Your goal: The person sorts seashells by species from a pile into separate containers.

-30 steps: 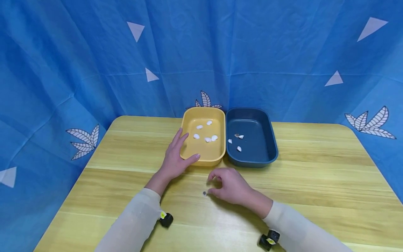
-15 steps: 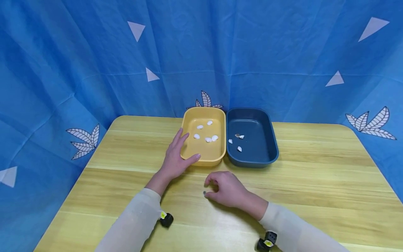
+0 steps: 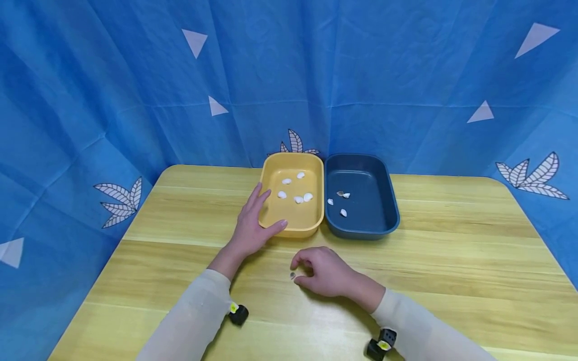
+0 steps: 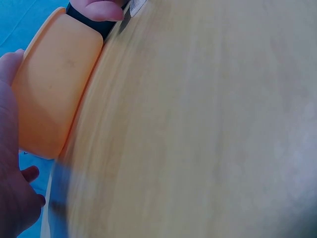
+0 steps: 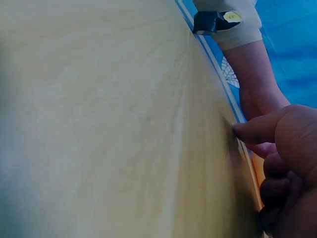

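Observation:
A small dark shell (image 3: 292,275) lies on the wooden table in the head view. Just right of it, my right hand (image 3: 326,273) has thumb and index finger bent with a gap between them, their tips near the shell. My left hand (image 3: 252,228) rests on the yellow tray (image 3: 289,233), fingers spread along its left rim and thumb over the front corner. Several white shells (image 3: 308,197) lie in that tray. Against its right side stands a dark blue tray (image 3: 361,233), holding several shells (image 3: 343,213). The right wrist view does not show the small dark shell.
The wooden table (image 3: 451,250) runs out to both sides of the trays. A blue curtain (image 3: 384,75) with printed leaves and triangles hangs behind it. Black wrist devices (image 3: 238,315) sit at the cuffs of both sleeves.
My right hand has moved slightly toward me and left, its index finger and thumb now nearer the small shell. My left hand stays on the yellow tray.

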`<state>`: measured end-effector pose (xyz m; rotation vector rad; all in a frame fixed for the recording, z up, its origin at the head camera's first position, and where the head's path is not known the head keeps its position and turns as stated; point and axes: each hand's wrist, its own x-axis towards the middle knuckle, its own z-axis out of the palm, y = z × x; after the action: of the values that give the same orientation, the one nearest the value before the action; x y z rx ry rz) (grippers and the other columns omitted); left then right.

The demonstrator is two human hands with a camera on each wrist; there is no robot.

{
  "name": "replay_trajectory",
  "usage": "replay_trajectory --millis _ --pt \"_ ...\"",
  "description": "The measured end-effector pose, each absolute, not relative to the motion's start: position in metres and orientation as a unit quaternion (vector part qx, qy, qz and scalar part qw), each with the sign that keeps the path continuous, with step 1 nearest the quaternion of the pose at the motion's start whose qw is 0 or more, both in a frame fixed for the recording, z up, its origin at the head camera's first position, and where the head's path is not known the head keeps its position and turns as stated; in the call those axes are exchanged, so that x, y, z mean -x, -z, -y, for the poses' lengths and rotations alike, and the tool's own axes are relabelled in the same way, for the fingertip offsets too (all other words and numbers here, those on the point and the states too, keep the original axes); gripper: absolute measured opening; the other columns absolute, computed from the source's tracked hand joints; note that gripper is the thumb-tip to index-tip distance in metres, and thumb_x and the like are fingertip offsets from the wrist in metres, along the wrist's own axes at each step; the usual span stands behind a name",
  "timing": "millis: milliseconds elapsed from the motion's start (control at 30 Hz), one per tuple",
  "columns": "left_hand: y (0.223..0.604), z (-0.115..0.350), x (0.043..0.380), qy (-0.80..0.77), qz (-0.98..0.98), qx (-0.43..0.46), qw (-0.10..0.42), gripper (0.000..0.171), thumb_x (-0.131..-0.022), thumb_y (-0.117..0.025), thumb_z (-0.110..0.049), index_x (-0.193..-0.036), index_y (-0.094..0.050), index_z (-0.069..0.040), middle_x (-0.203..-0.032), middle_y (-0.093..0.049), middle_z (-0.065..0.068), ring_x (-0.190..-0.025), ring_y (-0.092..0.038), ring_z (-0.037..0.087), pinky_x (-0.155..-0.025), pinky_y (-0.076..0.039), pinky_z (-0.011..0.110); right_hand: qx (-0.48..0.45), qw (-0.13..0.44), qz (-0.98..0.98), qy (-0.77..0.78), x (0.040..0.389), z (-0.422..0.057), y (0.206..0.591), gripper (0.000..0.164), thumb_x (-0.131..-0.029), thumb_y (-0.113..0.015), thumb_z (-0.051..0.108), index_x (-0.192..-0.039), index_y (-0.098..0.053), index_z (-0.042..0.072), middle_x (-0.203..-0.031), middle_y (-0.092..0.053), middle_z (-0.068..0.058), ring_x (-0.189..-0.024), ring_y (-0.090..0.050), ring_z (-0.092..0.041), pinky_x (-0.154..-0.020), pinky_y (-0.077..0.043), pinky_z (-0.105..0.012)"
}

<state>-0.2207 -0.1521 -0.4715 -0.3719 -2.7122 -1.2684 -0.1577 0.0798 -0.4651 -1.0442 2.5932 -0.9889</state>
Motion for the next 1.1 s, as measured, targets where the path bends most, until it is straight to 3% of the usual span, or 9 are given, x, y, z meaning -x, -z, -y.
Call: replay_trajectory --millis 400,700,867,1100 --pt "0.472 0.152 0.221 0.416 0.899 0.119 0.061 0.088 -0.085 -0.073 -0.055 -0.155 -0.037 -0.017 -0.166 -0.007 -0.011 -0.148 -0.017 0.031 -0.111 -0.018 0.063 0.377 0.112 -0.860 0.327 0.160 -0.078 0.460 0.005 -0.091 -0.074 0.016 -0.095 -0.071 0.018 -0.057 -0.043 0.015 -0.056 -0.040 -0.002 -0.067 -0.043 -0.029" --pt "0.472 0.152 0.220 0.419 0.898 0.119 0.059 0.087 -0.085 -0.073 -0.054 -0.156 -0.036 -0.018 -0.166 -0.006 -0.011 -0.148 -0.017 0.028 -0.112 -0.018 0.062 0.366 0.120 -0.853 0.352 0.163 -0.079 0.463 0.009 -0.094 -0.073 0.025 -0.093 -0.072 0.016 -0.058 -0.044 0.014 -0.056 -0.040 -0.003 -0.062 -0.041 -0.028" --pt "0.472 0.152 0.221 0.417 0.899 0.117 0.058 0.087 -0.085 -0.072 -0.055 -0.156 -0.036 -0.018 -0.166 -0.006 -0.012 -0.148 -0.017 0.029 -0.112 -0.018 0.063 0.344 0.117 -0.850 0.380 0.163 -0.082 0.460 0.002 -0.093 -0.073 0.021 -0.092 -0.072 0.020 -0.057 -0.042 0.013 -0.055 -0.037 -0.003 -0.059 -0.038 -0.026" --pt "0.474 0.153 0.221 0.423 0.894 0.127 0.071 0.087 -0.085 -0.074 -0.053 -0.154 -0.038 -0.016 -0.166 -0.009 -0.009 -0.146 -0.020 0.032 -0.110 -0.020 0.063 0.335 0.094 -0.848 0.400 0.160 -0.087 0.440 0.004 -0.092 -0.074 0.019 -0.091 -0.071 0.018 -0.055 -0.034 0.014 -0.053 -0.033 -0.003 -0.054 -0.033 -0.025"
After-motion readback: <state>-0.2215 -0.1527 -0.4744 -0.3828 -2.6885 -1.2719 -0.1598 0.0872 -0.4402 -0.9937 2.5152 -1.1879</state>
